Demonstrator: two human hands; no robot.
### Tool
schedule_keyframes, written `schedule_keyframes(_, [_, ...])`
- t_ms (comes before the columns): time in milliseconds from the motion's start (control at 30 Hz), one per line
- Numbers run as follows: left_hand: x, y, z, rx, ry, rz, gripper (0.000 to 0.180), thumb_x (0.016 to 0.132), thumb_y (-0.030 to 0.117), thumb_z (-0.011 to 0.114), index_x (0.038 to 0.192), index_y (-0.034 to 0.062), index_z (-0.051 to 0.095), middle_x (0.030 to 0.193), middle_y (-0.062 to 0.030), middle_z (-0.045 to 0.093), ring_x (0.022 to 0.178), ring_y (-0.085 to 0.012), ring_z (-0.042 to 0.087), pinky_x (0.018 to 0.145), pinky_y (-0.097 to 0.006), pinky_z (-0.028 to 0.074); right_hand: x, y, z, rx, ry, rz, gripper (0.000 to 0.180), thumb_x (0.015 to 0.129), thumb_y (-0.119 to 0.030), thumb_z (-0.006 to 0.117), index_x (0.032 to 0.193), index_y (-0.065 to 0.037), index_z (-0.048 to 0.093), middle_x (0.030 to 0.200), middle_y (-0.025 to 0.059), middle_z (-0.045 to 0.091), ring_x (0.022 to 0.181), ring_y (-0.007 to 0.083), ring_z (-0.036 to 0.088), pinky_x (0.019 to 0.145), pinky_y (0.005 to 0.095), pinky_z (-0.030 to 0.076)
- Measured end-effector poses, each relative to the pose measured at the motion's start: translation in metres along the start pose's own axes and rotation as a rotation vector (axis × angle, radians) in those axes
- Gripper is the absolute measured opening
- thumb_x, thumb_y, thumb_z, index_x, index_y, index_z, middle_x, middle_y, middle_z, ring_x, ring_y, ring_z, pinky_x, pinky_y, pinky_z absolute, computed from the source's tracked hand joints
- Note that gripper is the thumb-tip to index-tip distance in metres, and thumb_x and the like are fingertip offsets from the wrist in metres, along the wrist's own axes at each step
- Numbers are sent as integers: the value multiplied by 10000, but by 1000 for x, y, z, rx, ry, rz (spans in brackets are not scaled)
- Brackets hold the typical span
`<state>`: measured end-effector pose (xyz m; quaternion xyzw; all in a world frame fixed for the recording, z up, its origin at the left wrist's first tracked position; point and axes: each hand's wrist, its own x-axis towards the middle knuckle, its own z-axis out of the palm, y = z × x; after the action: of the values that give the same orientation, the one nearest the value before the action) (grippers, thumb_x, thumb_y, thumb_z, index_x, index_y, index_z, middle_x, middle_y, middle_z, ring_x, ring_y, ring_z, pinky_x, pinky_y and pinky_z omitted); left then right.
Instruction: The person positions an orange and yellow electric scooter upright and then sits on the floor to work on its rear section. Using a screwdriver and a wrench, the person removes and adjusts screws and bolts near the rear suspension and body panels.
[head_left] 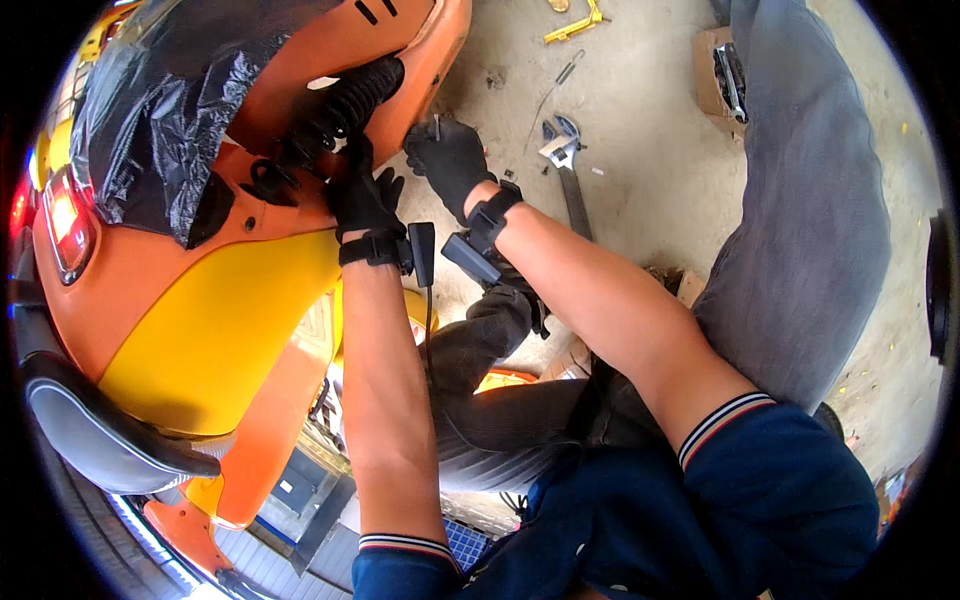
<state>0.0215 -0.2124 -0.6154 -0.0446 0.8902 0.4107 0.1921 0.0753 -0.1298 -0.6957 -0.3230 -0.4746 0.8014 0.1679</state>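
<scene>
Both my hands wear black gloves and work at the side of an orange and yellow scooter (200, 300). My left hand (363, 195) presses against the scooter's orange body just below a black coiled rear shock spring (345, 100). My right hand (447, 160) is closed around a small thin metal tool at the edge of the orange panel, right of the spring. A black strap with a small device sits on each wrist. What the tool's tip touches is hidden by the glove.
An adjustable wrench (568, 170) lies on the concrete floor just right of my right hand. A yellow tool (575, 25) and a thin rod lie farther away. A cardboard box with metal tools (722, 75) sits upper right. My grey trouser leg (810, 200) fills the right side.
</scene>
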Motion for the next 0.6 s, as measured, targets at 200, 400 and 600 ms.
schedule_keyframes(200, [16,-6,-12,-399,47,-250,688,760,467,726,1334,215,443,1327,-9,436,1171,-296,423,885,-403,430,-3,-7,3,59,-35,-71,232,816,-193,537,667,-39,628,592,141,601,565,277,611,557,387,468])
schedule_keyframes(400, [-4,14,8,-321,134,-312,693,777,549,672,1339,227,427,1337,-20,442,1109,-272,478,823,-387,452,-4,-4,3,146,-34,195,248,823,-199,532,650,-35,599,579,137,587,590,271,616,572,399,472])
schedule_keyframes(600, [-9,23,13,-238,63,-270,698,785,560,656,1336,214,403,1345,-31,437,1026,-303,531,761,-391,468,14,45,8,176,-17,-38,185,799,-186,567,680,-49,604,587,142,587,611,293,615,573,418,466])
